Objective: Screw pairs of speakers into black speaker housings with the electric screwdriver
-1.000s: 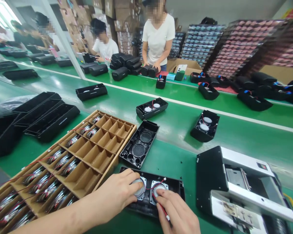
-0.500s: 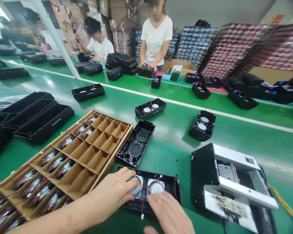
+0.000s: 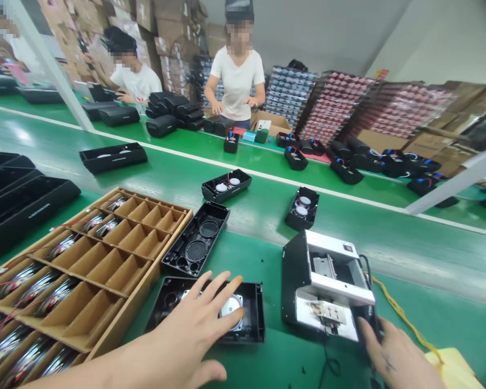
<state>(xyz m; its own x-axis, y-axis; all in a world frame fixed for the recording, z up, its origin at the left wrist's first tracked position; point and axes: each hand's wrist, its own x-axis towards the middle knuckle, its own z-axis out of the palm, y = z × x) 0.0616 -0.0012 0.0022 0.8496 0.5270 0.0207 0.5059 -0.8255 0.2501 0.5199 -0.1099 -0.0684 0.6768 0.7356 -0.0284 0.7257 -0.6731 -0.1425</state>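
Observation:
My left hand (image 3: 194,329) lies with fingers spread over a black speaker housing (image 3: 253,324) at the near edge of the green bench. One round silver driver (image 3: 231,308) shows in the housing beside my fingertips. My right hand (image 3: 397,356) is at the lower right, its fingers curled against a black part at the front corner of a silver and black device (image 3: 328,275). What those fingers hold is hidden.
An empty black housing (image 3: 196,243) lies just beyond. On the left, a cardboard divider tray (image 3: 105,254) holds several drivers with red wires. Two housings (image 3: 225,185) (image 3: 302,208) sit on the green belt. Long black shells (image 3: 24,200) are far left. Two people work across the belt.
My right hand left the housing and moved right to the device's front corner. My left hand's fingers spread out over the housing. The view swung right.

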